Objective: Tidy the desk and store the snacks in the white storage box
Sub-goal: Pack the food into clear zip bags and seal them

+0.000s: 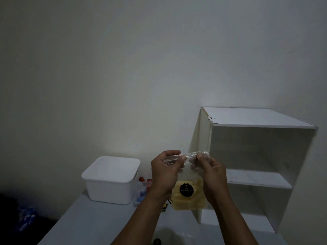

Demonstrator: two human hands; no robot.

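The fingers (182, 158) of your left hand (163, 174) pinch the top strip of the clear snack bag (187, 197) at its left end, thumb toward you. The fingers of your right hand (213, 175) pinch the same strip at its right end, so both hands are clamped on the bag and the strip runs nearly level between them. The bag hangs below your hands, in the air above the bench (92, 225). Its lower half holds pale yellow pieces and its front carries a round black label whose print is too small to read. Behind your left wrist, on the bench, lie a few small wrapped snacks (145, 180) in red and orange, and just below them a clear tub (140, 196) with something blue inside. A yellow-and-green wrapper (166, 206) peeks out beside your left forearm. Left of these stands the white storage box (111, 181), lid on, close to the wall. At the bench's right end a white shelf unit (256, 156) stands with its open front toward you. Off the bench's left edge, in the dark, sits a blue-and-white patterned thing (24, 218) you cannot make out.
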